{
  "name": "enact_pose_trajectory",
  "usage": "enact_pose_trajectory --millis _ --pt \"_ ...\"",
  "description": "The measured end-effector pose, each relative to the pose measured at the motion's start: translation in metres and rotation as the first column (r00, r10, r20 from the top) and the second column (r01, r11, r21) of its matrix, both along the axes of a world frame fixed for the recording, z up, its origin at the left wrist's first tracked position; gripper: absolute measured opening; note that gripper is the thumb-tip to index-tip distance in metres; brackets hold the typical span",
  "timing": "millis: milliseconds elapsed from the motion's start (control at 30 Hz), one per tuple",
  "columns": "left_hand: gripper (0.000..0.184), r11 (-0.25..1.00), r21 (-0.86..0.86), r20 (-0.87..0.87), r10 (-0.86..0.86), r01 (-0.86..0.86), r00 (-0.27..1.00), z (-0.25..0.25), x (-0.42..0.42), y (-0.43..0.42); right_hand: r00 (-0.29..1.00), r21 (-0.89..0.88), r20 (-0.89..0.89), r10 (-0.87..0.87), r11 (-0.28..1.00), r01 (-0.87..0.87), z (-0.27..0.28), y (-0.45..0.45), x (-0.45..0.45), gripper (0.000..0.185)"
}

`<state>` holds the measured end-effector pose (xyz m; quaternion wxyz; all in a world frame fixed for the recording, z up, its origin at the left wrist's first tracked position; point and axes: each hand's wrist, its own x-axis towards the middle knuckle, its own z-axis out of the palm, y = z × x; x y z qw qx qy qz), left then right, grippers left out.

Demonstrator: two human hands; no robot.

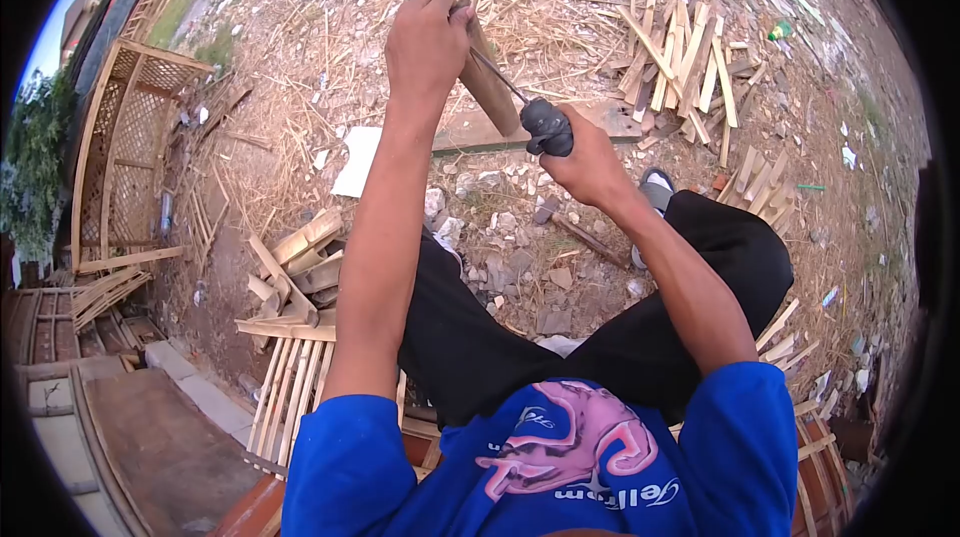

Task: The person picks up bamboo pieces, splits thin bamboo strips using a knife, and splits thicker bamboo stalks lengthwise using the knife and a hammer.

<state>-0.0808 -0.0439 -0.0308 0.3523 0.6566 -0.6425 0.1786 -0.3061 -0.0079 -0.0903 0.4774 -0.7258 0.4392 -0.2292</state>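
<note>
My left hand (428, 49) is closed around the upper end of a split piece of wood (488, 92). The wood's lower end rests at a plank (600, 125) lying on the ground. In my closed right hand (585, 157) is the black wrapped handle of a long knife (547, 127). Its thin blade, seen nearly edge-on, runs up and left along the wood, with a tip showing past my left hand. Whether the blade is in the wood or only against it, I cannot tell. My left fingers are partly hidden behind the hand.
A hammer (590, 239) lies among stones between my feet. Split sticks are piled at the far right (690, 62), by my right knee (758, 182) and left of my left leg (300, 267). A lattice frame (135, 152) stands at the left. Wood shavings and rubble cover the ground.
</note>
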Motion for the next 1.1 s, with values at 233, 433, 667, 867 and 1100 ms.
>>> enact_pose_trajectory --millis 233,433,667,867,1100 --pt "0.020 0.999 0.041 -0.076 0.039 -0.036 0.996 0.001 0.009 0.009 1.000 -0.081 -0.021 -0.018 0.997 0.016 -0.015 0.006 0.011 0.043" --pt "0.019 0.999 0.013 -0.079 0.036 -0.035 0.996 -0.002 0.013 0.012 1.000 -0.114 0.010 -0.019 0.993 0.020 -0.022 0.012 0.015 0.045" --pt "0.022 0.997 0.040 -0.049 0.071 -0.069 0.996 -0.006 0.018 0.016 0.999 -0.116 0.045 0.016 0.993 -0.011 -0.027 0.010 0.016 0.045" --pt "0.025 0.999 0.043 -0.051 0.008 -0.006 0.999 -0.001 0.010 0.012 0.994 0.003 0.105 0.021 1.000 -0.021 -0.025 0.009 0.003 0.052" --pt "0.030 0.993 0.109 -0.060 -0.037 0.043 0.997 0.004 0.013 0.021 0.993 -0.011 0.113 -0.017 1.000 0.019 -0.024 0.018 0.007 0.037"
